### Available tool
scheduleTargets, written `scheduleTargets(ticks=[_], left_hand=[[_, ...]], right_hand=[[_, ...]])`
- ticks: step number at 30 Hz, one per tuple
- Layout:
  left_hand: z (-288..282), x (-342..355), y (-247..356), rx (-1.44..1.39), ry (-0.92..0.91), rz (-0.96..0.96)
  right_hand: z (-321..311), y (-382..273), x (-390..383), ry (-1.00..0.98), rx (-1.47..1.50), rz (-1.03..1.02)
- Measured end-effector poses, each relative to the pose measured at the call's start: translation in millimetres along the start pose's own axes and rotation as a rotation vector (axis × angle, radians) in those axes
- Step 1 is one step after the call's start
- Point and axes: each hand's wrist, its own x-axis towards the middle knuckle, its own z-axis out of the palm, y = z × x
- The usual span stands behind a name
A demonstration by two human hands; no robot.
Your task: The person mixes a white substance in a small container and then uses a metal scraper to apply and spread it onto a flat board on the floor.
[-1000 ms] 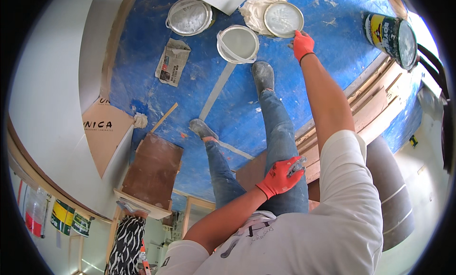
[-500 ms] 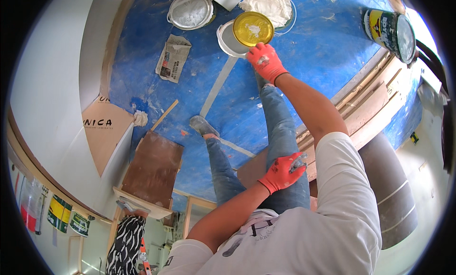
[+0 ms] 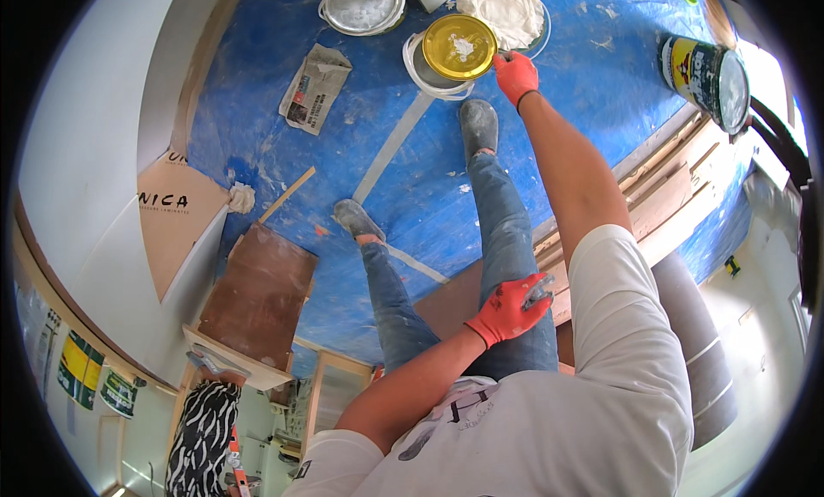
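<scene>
My right hand (image 3: 516, 75), in a red glove, grips the right edge of a round gold lid (image 3: 455, 55) with a white smear in its middle. The lid lies over part of a white-rimmed bucket (image 3: 422, 78) on the floor; whether it touches the bucket, I cannot tell. Beside it is a tub heaped with a white, paste-like mass (image 3: 506, 16). My left hand (image 3: 508, 312), gloved in red too, is closed on a small grey, smeared thing (image 3: 538, 292) over my right thigh. Its kind is not clear.
Another bucket (image 3: 365, 8) stands left of the gold lid. Newspaper (image 3: 316, 89) lies on the blue floor covering (image 3: 257, 128). At right are a dark green bucket (image 3: 708, 78) and stacked boards (image 3: 661, 188). A brown board (image 3: 257, 295) and a person in patterned clothing (image 3: 202, 437) are at lower left.
My right hand has moved from the gold lid's lower edge to its right side. The lid shows a little further left over the bucket. My left hand keeps the grey thing.
</scene>
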Motion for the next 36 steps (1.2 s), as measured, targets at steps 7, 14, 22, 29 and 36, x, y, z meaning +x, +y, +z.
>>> scheduleTargets(ticks=[7,14,22,29,36], left_hand=[[-3.1,-1.0,-0.3,0.04,0.026,0.049],[-1.9,0.9,-4.6,-0.097,0.038,0.093],[-5.8,-1.7,-7.8,-0.022,0.06,-0.064],[-22.0,-10.1,-3.9,0.616,0.377,0.272],[-221.3,-193.9,52.4,0.134,0.723,0.158]], right_hand=[[39.0,3.3,-40.1,-0.075,0.138,-0.015],[46.3,-11.6,-46.0,-0.055,0.009,0.132],[7.4,-8.4,-29.5,-0.082,-0.112,0.025],[-80.2,51.0,-177.4,-0.343,-0.272,-0.386],[-169.8,-48.8,-347.7,-0.289,-0.111,-0.343]])
